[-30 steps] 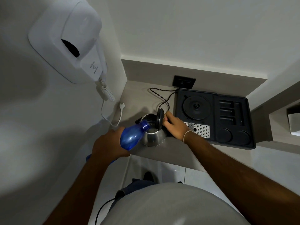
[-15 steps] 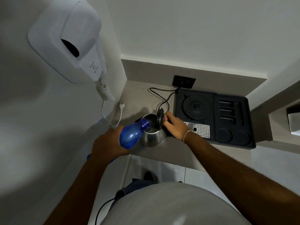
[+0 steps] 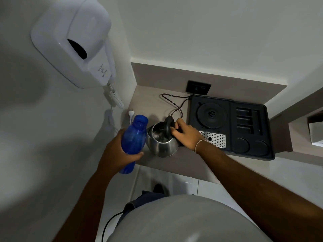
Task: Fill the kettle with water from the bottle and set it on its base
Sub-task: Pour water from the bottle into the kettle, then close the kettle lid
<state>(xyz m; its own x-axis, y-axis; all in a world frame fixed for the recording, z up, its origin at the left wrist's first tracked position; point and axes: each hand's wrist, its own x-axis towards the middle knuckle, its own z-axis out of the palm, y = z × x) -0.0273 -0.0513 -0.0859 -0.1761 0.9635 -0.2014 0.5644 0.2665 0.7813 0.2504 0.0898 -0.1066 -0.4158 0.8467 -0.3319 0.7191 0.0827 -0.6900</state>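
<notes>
A steel kettle stands on the grey counter with its black lid tipped up; water glints inside. My right hand grips the kettle's handle on its right side, thumb near the lid. My left hand holds a blue bottle, uncapped and nearly upright, just left of the kettle. The round kettle base sits bare in the black tray to the right.
A white wall-mounted hair dryer hangs at the upper left, its coiled cord and plug dangling by the counter's left end. A black cable runs from the wall socket behind the kettle. The counter's front edge lies close below the kettle.
The bottle was tilted with its mouth over the kettle opening; my left hand has swung it back upright and away to the left. My right hand stays on the kettle.
</notes>
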